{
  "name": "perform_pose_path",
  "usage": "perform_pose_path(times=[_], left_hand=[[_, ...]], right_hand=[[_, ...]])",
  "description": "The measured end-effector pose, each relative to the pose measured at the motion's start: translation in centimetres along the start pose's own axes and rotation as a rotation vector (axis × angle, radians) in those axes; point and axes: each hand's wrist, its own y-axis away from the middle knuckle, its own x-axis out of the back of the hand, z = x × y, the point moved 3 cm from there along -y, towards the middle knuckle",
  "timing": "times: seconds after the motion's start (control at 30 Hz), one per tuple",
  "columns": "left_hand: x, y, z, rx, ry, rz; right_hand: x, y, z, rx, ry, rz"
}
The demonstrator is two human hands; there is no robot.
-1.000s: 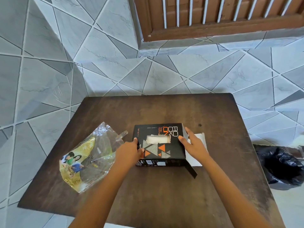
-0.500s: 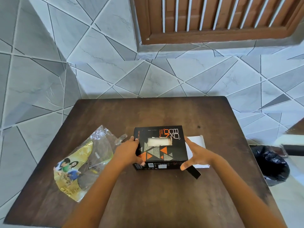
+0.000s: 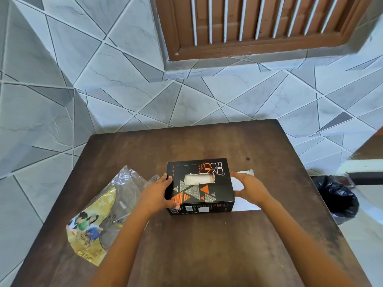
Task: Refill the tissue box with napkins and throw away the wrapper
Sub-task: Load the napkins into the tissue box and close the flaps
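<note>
A black tissue box point(image 3: 215, 184) with orange and grey triangles lies flat in the middle of the dark wooden table point(image 3: 207, 249). White napkins point(image 3: 199, 179) show through its top slot. My left hand point(image 3: 157, 195) grips the box's left end. At the right end, my right hand point(image 3: 250, 189) is cupped over the open white end flap point(image 3: 247, 206), which lies on the table. The empty clear and yellow plastic wrapper point(image 3: 99, 216) lies crumpled on the table left of the box, beside my left forearm.
A bin lined with a black bag point(image 3: 335, 197) stands on the floor off the table's right edge. A tiled wall rises behind the table, with a brown louvred window point(image 3: 259, 23) above. The table's near half is bare wood.
The black side flap that stuck out at the box's near right corner is now out of sight. My right hand has curled in against the box's right end. My left hand holds on as before.
</note>
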Motion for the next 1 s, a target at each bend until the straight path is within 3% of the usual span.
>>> perform_pose_path(times=[0.13,0.23,0.3,0.37,0.47,0.73,0.87,1.0], left_hand=[[-0.2,0.1,-0.3,0.01,0.055,0.009],[-0.5,0.3,-0.4,0.005,0.092,0.025],[-0.6,0.3,-0.5,0.007,0.113,0.025],[-0.6,0.3,-0.6,0.01,0.129,0.026],[-0.5,0.2,-0.6,0.008,0.124,0.03],[-0.5,0.1,-0.7,0.021,0.108,0.035],[-0.6,0.0,-0.7,0.03,0.138,0.032],[-0.7,0.1,-0.8,0.031,0.139,0.032]], right_hand=[[-0.1,0.3,0.8,-0.035,-0.23,0.1],[0.4,0.8,3.1,-0.349,-0.163,0.274],[0.5,1.4,4.3,-0.565,-0.233,0.236],[0.2,1.6,4.9,-0.649,-0.364,0.145],[-0.3,1.2,4.8,-0.631,-0.352,0.043],[0.4,1.0,3.4,-0.678,-0.472,0.121],[0.0,1.0,2.3,-0.439,-0.428,0.093],[-0.5,1.5,2.4,-0.348,-0.332,-0.135]])
